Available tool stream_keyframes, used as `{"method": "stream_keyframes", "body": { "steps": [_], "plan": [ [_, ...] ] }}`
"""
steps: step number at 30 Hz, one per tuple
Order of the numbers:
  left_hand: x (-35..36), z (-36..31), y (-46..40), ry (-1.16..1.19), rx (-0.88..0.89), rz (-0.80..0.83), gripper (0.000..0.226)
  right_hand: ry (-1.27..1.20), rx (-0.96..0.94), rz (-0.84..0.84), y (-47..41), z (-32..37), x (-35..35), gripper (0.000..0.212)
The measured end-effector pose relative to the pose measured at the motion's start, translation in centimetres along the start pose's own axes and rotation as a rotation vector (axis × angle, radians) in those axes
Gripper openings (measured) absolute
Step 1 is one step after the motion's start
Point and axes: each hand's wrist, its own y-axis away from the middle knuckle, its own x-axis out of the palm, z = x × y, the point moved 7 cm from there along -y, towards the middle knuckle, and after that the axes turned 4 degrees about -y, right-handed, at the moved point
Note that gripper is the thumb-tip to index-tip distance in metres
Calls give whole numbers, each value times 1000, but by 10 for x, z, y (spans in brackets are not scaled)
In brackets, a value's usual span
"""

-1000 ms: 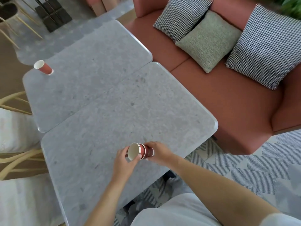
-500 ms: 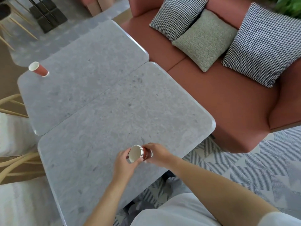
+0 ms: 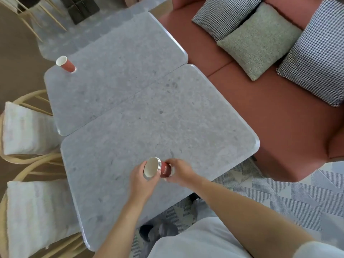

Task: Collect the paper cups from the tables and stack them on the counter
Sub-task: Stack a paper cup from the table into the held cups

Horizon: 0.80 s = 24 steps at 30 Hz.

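Note:
A nested stack of red paper cups [image 3: 158, 167] with white insides lies on its side between my hands, above the near grey stone table [image 3: 167, 127]. My left hand [image 3: 142, 181] holds the rim end, fingers curled around it. My right hand [image 3: 179, 172] grips the base end. A single red paper cup [image 3: 65, 64] stands at the far left corner of the second grey table [image 3: 115, 62], far from both hands.
A terracotta sofa [image 3: 260, 108] with three cushions runs along the tables' right side. Two wooden chairs with pale seat pads [image 3: 28, 131] stand on the left. A patterned rug [image 3: 279, 198] covers the floor at right.
The cups in my hands have slid closer together into a tighter stack. The view has shifted slightly; the lone cup stays put.

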Motion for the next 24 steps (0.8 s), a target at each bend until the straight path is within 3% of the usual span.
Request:
{"method": "stream_keyframes", "body": {
  "steps": [4,10,15,19,24],
  "plan": [
    [-48,-3,3,-39,3,-95,52,28,-75,-12,-1,34,2,46],
    [-128,-14,19,-5,54,-263,51,19,-220,-8,-12,118,8,56],
    [-207,10,60,200,-3,-459,53,81,-439,42,-4,210,37,58],
    [-257,41,101,362,-44,-584,67,74,-577,53,22,276,65,55],
    [-311,64,161,356,-24,-739,50,101,-722,51,66,335,95,52]
  ]
}}
